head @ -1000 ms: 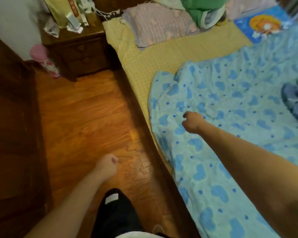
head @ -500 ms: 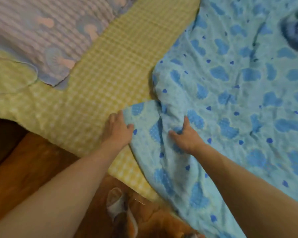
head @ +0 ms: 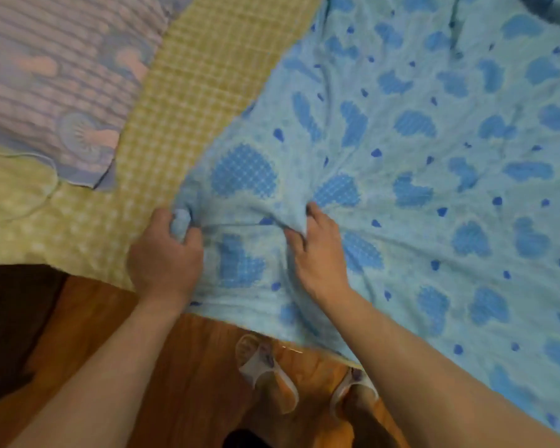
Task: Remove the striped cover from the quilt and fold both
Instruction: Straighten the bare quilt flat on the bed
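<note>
A light blue quilt (head: 417, 150) printed with darker blue hearts lies spread over the bed and hangs over its near edge. My left hand (head: 165, 253) grips the quilt's bunched corner at the edge of the bed. My right hand (head: 317, 253) pinches a fold of the same quilt a little to the right, and the cloth wrinkles between the two hands. A dark blue striped piece of cloth (head: 553, 8) shows only at the top right corner, mostly out of frame.
A yellow checked sheet (head: 188, 101) covers the mattress. A purple striped pillow (head: 55, 69) lies at the upper left. Below the bed edge is the wooden floor (head: 188, 367), with my feet in light sandals (head: 265, 370). A dark wooden piece of furniture (head: 10, 318) stands at the left.
I have leaned in over the bed. My left hand went from flat beside the corner to gripping it, and my right hand has bunched a fold; the corner is pulled toward the bed's edge.
</note>
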